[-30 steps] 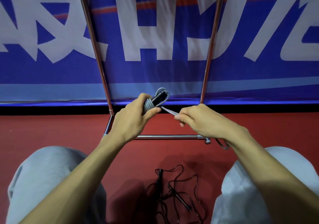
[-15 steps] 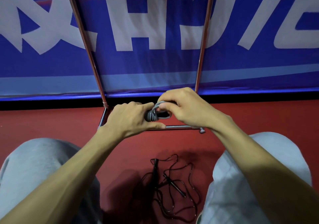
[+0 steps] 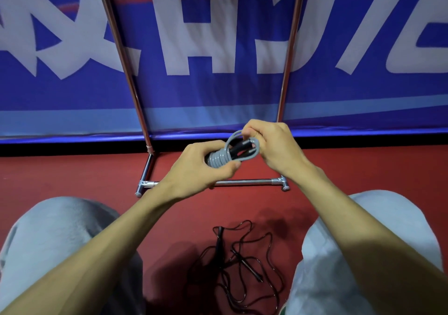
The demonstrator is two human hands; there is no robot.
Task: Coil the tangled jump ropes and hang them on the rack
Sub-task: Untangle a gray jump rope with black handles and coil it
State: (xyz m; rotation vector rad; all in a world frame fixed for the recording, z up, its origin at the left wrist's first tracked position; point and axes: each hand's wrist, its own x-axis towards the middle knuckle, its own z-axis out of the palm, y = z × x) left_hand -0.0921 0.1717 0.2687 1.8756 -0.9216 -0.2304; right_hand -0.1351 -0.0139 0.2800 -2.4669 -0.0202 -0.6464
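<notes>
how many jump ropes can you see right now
2. A grey jump rope, coiled, is held in the left hand and right hand. A black jump rope lies tangled on the red floor, bottom centre. The rack top is out of view, so more may be hidden.

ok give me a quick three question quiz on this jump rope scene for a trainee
1. True or false: the black jump rope hangs on the rack.
2. Which grips the wound coils of the grey jump rope? A) the left hand B) a knee C) nothing
3. Which hand pinches the loose loop of the grey jump rope?
Key: 1 false, it lies tangled on the red floor. 2 A. 3 the right hand.
</notes>
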